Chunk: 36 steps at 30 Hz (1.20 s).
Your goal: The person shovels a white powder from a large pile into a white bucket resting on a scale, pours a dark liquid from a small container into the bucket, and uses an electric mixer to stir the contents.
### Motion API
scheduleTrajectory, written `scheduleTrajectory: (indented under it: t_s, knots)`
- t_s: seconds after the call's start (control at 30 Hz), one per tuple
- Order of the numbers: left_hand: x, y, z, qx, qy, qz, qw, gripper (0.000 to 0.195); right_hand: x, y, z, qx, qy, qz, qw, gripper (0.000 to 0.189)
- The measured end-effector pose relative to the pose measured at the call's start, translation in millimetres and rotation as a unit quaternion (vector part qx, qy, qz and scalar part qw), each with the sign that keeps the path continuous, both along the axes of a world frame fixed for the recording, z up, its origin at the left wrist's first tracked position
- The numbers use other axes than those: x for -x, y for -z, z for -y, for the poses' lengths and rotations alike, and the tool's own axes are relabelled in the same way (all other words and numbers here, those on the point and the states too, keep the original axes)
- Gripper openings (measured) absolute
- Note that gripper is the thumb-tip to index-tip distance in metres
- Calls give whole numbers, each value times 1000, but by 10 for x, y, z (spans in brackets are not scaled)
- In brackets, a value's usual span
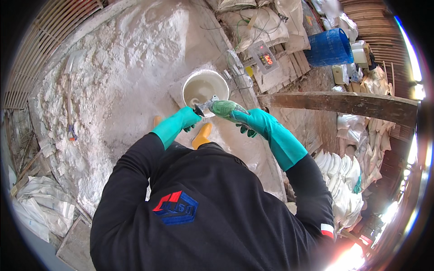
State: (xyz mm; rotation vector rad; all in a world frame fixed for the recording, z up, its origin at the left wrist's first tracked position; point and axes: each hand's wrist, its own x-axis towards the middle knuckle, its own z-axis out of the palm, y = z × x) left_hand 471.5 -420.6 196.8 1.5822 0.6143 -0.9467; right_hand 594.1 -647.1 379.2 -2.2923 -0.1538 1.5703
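Observation:
Both my hands wear long teal rubber gloves. With my right hand I grip the body of a green handheld power tool, which has a metal head. My left hand is closed around its black side handle. The tool's head reaches over the near rim of a white bucket. Cloudy beige liquid lies inside the bucket. A pale ring-shaped part shows beneath the tool's head; whether it touches the liquid I cannot tell.
A digital scale indicator with lit red digits stands beyond the bucket. White powder is heaped left, with a shovel on it. A wooden beam crosses at right, near a blue drum and stacked sacks. My yellow boots are below.

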Motion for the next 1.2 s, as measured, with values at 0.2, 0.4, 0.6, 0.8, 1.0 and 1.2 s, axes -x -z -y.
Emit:
scheduleTrajectory:
  t_s: [0.2,0.4,0.6,0.8,1.0,1.2]
  knots:
    - [129,203,60,-10,-49,6,999,34,-38,67,-140,27,-58,25,998,76]
    - [171,386,159,-31,-82,8,996,31,-119,268,-141,15,-106,31,994,75]
    - [60,721,168,-63,-100,23,993,28,-231,414,-210,23,-135,66,988,74]
    - [-37,899,247,-55,-164,50,984,25,-327,526,-202,19,-171,115,978,76]
    - [-318,1068,403,-3,-160,49,986,27,-496,433,-266,80,-199,182,960,77]
    - [-532,794,488,25,-108,4,994,30,-650,264,-231,83,-148,127,977,83]
